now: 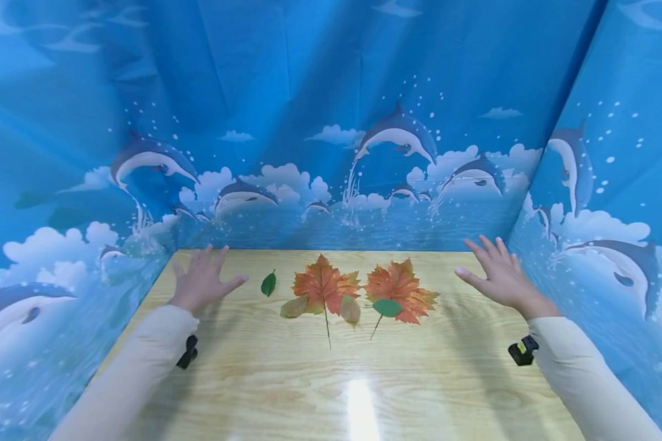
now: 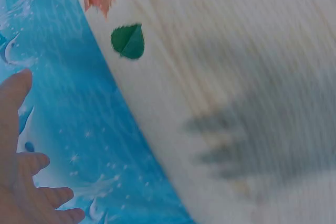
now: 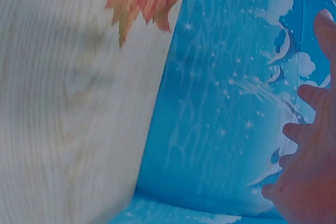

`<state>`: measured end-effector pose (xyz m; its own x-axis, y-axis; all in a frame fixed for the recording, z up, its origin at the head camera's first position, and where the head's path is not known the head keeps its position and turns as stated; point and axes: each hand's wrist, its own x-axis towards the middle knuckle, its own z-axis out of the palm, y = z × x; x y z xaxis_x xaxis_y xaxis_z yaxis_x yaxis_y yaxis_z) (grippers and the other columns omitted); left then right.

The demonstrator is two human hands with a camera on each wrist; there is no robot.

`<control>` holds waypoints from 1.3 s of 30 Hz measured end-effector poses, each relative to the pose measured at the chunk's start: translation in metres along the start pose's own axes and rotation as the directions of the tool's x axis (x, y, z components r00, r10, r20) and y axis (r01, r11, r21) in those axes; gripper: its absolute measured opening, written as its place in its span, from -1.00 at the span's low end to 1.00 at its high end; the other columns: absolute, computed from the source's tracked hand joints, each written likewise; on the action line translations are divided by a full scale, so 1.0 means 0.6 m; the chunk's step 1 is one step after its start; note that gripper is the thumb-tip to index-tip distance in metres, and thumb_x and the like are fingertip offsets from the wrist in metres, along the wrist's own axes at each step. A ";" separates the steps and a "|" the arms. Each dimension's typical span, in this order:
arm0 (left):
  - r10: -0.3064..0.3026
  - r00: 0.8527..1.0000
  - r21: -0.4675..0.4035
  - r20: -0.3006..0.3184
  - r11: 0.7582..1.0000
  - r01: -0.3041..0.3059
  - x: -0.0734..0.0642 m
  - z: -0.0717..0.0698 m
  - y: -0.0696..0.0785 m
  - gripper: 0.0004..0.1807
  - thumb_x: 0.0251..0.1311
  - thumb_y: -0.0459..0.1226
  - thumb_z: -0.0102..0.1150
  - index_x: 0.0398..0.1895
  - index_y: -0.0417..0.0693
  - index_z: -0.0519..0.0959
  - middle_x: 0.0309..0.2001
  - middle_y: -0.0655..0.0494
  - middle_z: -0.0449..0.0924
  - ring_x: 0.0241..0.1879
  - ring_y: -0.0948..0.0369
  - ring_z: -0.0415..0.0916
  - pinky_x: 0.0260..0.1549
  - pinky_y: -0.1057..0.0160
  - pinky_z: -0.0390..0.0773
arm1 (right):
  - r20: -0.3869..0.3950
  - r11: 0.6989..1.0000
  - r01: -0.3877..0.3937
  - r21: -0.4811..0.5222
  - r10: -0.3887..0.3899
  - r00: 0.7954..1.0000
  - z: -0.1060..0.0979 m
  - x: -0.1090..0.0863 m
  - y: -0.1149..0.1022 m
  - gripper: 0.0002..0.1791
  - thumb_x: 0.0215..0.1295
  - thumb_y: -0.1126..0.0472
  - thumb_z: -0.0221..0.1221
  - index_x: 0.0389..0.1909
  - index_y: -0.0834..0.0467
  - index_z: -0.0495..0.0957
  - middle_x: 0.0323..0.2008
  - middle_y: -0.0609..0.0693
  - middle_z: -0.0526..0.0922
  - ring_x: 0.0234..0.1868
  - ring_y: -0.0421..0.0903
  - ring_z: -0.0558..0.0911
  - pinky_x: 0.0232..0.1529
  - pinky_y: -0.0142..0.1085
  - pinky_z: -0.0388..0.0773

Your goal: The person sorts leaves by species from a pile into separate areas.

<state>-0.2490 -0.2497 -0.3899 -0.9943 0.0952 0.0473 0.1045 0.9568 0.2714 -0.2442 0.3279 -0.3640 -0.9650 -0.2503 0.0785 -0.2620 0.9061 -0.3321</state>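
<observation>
Orange leaves, two, lie on wood table between left hand and right hand, apart from all fingertips. Both hands: fingers spread apart. Lone green leaf sits near left thumb tip; second green leaf overlaps the orange one nearer right thumb.

Orange-red blazes mid-frame on two maple leaves, tinged with yellow; deep green on the small leaf left of centre, and green again on the oval leaf right of centre! Pale yellow wood grain ripples across the table, blue floods the backdrop up top, dolphins and white clouds printed over it.
</observation>
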 end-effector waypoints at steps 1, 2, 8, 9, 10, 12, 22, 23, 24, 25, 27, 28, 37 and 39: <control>-0.001 1.000 -0.016 0.002 1.000 0.001 0.002 0.007 0.001 0.06 0.16 0.37 -0.08 0.50 -0.14 -0.04 0.44 -0.43 -0.19 0.39 -0.39 -0.29 0.12 -0.51 -0.51 | 0.003 1.000 0.006 0.005 -0.006 1.000 0.004 0.002 -0.001 -0.13 0.39 -0.24 -0.05 0.52 0.11 -0.15 0.47 0.38 -0.27 0.41 0.43 -0.43 0.18 0.47 -0.40; -0.005 1.000 -0.029 0.000 1.000 0.005 0.003 0.014 0.003 0.05 0.17 0.35 -0.06 0.50 -0.15 -0.03 0.44 -0.43 -0.17 0.39 -0.38 -0.27 0.12 -0.51 -0.49 | 0.006 1.000 0.011 0.017 -0.011 1.000 0.009 0.003 -0.003 -0.13 0.39 -0.23 -0.04 0.51 0.12 -0.14 0.46 0.39 -0.26 0.41 0.44 -0.41 0.18 0.47 -0.38; -0.043 0.999 -0.094 0.007 0.995 0.043 0.016 0.051 0.013 0.01 0.20 0.28 0.00 0.48 -0.19 -0.01 0.42 -0.43 -0.09 0.40 -0.34 -0.19 0.14 -0.51 -0.40 | -0.003 0.994 0.049 0.098 -0.049 0.999 0.051 0.014 -0.010 -0.15 0.38 -0.17 0.01 0.49 0.18 -0.06 0.44 0.43 -0.16 0.42 0.45 -0.33 0.18 0.47 -0.31; -0.048 0.999 -0.103 0.009 0.993 0.049 0.019 0.057 0.013 0.01 0.20 0.28 0.00 0.48 -0.19 -0.01 0.42 -0.43 -0.09 0.40 -0.33 -0.18 0.15 -0.51 -0.39 | -0.005 0.993 0.052 0.108 -0.051 0.999 0.059 0.015 -0.011 -0.15 0.37 -0.17 0.02 0.49 0.18 -0.05 0.44 0.43 -0.14 0.42 0.45 -0.31 0.18 0.47 -0.29; -0.052 0.999 -0.111 0.007 0.992 0.052 0.022 0.064 0.013 0.00 0.20 0.28 0.01 0.48 -0.19 0.00 0.42 -0.42 -0.08 0.40 -0.33 -0.17 0.15 -0.52 -0.38 | -0.003 0.991 0.052 0.122 -0.052 0.999 0.067 0.017 -0.012 -0.16 0.37 -0.17 0.02 0.48 0.18 -0.04 0.44 0.42 -0.14 0.42 0.45 -0.29 0.19 0.46 -0.28; -0.062 0.998 -0.140 0.000 0.988 0.061 0.027 0.078 0.013 0.00 0.19 0.27 0.02 0.48 -0.19 0.00 0.43 -0.41 -0.07 0.40 -0.31 -0.13 0.15 -0.52 -0.36 | 0.002 0.986 0.055 0.155 -0.056 0.998 0.084 0.019 -0.014 -0.15 0.37 -0.17 0.04 0.48 0.18 -0.03 0.45 0.40 -0.13 0.43 0.44 -0.27 0.20 0.46 -0.26; -0.151 0.988 -0.380 0.017 0.913 0.146 0.046 0.141 0.041 -0.10 0.29 0.10 0.07 0.47 -0.28 0.00 0.42 -0.35 0.01 0.38 -0.26 0.01 0.26 -0.37 -0.09 | 0.018 0.950 0.080 0.303 -0.090 0.996 0.157 0.021 -0.042 -0.19 0.37 -0.12 0.06 0.47 0.18 0.00 0.45 0.35 -0.07 0.42 0.40 -0.10 0.20 0.43 -0.03; -0.156 0.988 -0.397 0.019 0.906 0.151 0.046 0.146 0.044 -0.11 0.30 0.07 0.07 0.46 -0.30 0.00 0.42 -0.36 0.01 0.38 -0.26 0.01 0.27 -0.33 -0.03 | 0.022 0.945 0.081 0.316 -0.092 0.995 0.164 0.021 -0.046 -0.19 0.37 -0.12 0.06 0.47 0.18 0.00 0.45 0.34 -0.06 0.42 0.39 -0.08 0.20 0.42 -0.01; -0.163 0.986 -0.409 0.020 0.899 0.157 0.046 0.150 0.047 -0.12 0.31 0.05 0.07 0.46 -0.32 -0.01 0.42 -0.36 0.01 0.38 -0.25 0.01 0.29 -0.29 0.01 | 0.027 0.941 0.082 0.329 -0.096 0.995 0.171 0.022 -0.050 -0.19 0.37 -0.13 0.06 0.47 0.19 0.01 0.45 0.35 -0.05 0.42 0.39 -0.06 0.21 0.41 0.00; -0.170 0.985 -0.419 0.021 0.893 0.163 0.047 0.155 0.050 -0.13 0.31 0.03 0.07 0.45 -0.34 -0.02 0.42 -0.37 0.01 0.38 -0.25 0.01 0.29 -0.25 0.05 | 0.028 0.937 0.082 0.341 -0.097 0.995 0.178 0.022 -0.054 -0.19 0.37 -0.14 0.06 0.47 0.18 0.01 0.45 0.34 -0.04 0.42 0.38 -0.04 0.22 0.39 0.02; -0.189 0.982 -0.447 0.022 0.876 0.179 0.048 0.164 0.053 -0.14 0.33 0.00 0.07 0.45 -0.34 -0.04 0.42 -0.36 0.01 0.38 -0.25 0.02 0.30 -0.18 0.10 | 0.031 0.925 0.080 0.370 -0.098 0.995 0.190 0.023 -0.059 -0.19 0.37 -0.14 0.07 0.47 0.17 0.01 0.44 0.32 -0.01 0.42 0.35 0.00 0.24 0.35 0.03; -0.198 0.980 -0.458 0.022 0.869 0.186 0.048 0.169 0.053 -0.14 0.33 -0.01 0.07 0.45 -0.35 -0.03 0.42 -0.36 0.03 0.38 -0.24 0.04 0.30 -0.17 0.11 | 0.029 0.921 0.086 0.380 -0.105 0.994 0.196 0.024 -0.061 -0.19 0.37 -0.14 0.07 0.47 0.16 0.02 0.44 0.32 0.01 0.42 0.34 0.02 0.25 0.34 0.04; -0.314 0.949 -0.512 0.029 0.811 0.284 0.053 0.202 0.058 -0.22 0.33 -0.01 0.06 0.44 -0.29 0.08 0.36 -0.31 0.20 0.31 -0.23 0.19 0.23 -0.18 0.23 | 0.011 0.900 0.095 0.424 -0.110 0.994 0.232 0.026 -0.072 -0.24 0.35 -0.07 0.13 0.43 0.21 0.13 0.38 0.28 0.22 0.36 0.32 0.21 0.24 0.26 0.17; -0.336 0.942 -0.488 0.019 0.819 0.302 0.054 0.207 0.060 -0.25 0.33 -0.01 0.06 0.42 -0.27 0.13 0.34 -0.28 0.24 0.30 -0.21 0.22 0.22 -0.19 0.24 | 0.002 0.897 0.110 0.429 -0.123 0.992 0.238 0.027 -0.074 -0.25 0.34 -0.05 0.15 0.41 0.25 0.16 0.34 0.29 0.27 0.32 0.31 0.28 0.23 0.22 0.23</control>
<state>-0.2798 -0.1780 -0.4978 -0.9719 -0.2262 -0.0652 -0.2051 0.6780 0.7059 -0.2465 0.2350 -0.4823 -0.9254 -0.3605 0.1167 -0.3361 0.6387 -0.6921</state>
